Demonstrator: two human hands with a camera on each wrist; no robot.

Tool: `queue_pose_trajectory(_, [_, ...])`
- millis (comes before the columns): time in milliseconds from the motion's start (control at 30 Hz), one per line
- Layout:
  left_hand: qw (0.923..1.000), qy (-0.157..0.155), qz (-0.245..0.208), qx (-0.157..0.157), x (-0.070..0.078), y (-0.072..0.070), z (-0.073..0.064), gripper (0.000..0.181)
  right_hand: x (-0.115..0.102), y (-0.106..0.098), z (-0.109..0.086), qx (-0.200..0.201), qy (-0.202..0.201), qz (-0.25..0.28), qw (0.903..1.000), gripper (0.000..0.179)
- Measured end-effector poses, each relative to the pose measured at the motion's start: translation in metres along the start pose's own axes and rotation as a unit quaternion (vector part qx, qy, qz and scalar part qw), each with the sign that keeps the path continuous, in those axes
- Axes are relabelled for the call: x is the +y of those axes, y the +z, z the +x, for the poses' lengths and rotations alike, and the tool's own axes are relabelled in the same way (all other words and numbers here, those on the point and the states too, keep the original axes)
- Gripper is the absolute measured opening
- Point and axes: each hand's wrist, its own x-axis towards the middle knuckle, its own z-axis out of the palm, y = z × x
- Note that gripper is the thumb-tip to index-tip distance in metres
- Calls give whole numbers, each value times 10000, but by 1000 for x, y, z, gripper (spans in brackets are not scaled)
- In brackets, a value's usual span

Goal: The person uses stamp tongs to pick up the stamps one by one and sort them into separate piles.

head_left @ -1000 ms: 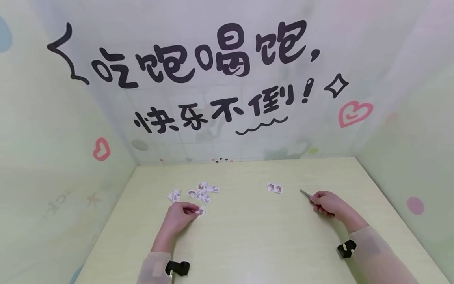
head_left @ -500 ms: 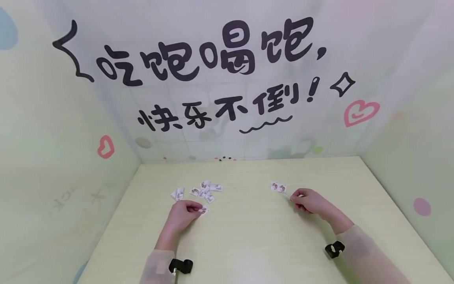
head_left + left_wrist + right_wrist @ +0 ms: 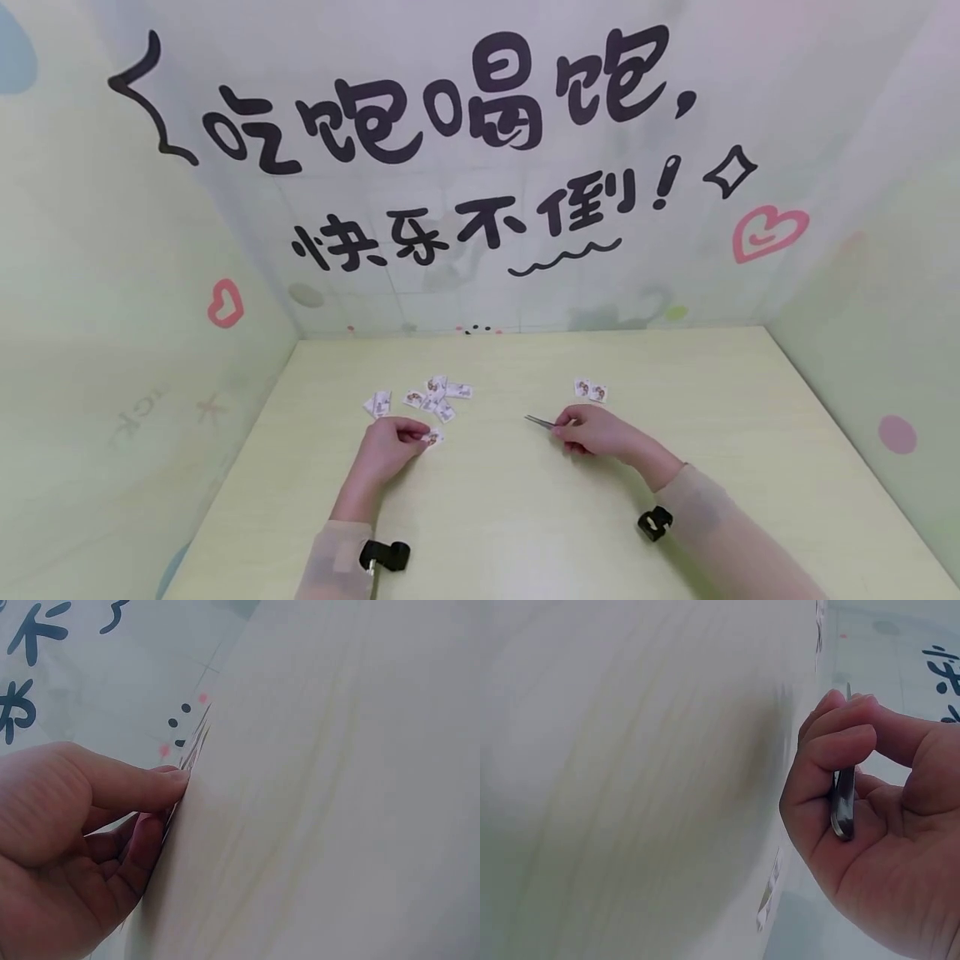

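Tweezers (image 3: 540, 422) are around 5 o'clock in the head view, right hand's (image 3: 596, 432) grip clamped on them, two packets (image 3: 597, 392) at its 12. Left hand (image 3: 390, 446), at 7ish, has its grip pinching another printed packet (image 3: 434, 437), messy pile (image 3: 435, 398) at 12 from that, all on the tabletop (image 3: 510, 508).

Silver-grey tweezers (image 3: 844, 814) in the right grip (image 3: 597, 432), white packet (image 3: 434, 438) with reddish-brown print at the left grip (image 3: 392, 447), white packets (image 3: 436, 387) printed brown and purple beyond it, pale yellow wood-grained worktop (image 3: 510, 492) beneath both, black Chinese lettering (image 3: 501, 85) on the whitish wall (image 3: 405, 187) beyond.
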Motion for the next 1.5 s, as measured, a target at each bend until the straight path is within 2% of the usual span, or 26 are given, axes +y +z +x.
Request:
queue_pose_trajectory(300, [10000, -8, 77, 8, 2, 0, 0, 15, -19, 38, 18, -388, -275, -245, 9986, 16])
queue_pose_trajectory(567, [9998, 79, 191, -44, 3, 1, 0, 15, -36, 63, 31, -441, -318, -237, 9982, 17])
queue_pose_trajectory(833, [9999, 32, 106, -28, 1, 1, 2, 15, -53, 88, 38, -480, -380, -259, 9978, 17])
queue_pose_trajectory(1200, [9998, 82, 151, -46, 2, -2, 4, 16, -58, 105, 41, -403, -390, -420, 9975, 14])
queue_pose_trajectory(1500, [9998, 49, 168, -93, 5, -3, 0, 15, -56, 115, 42, -388, -294, -265, 9985, 14])
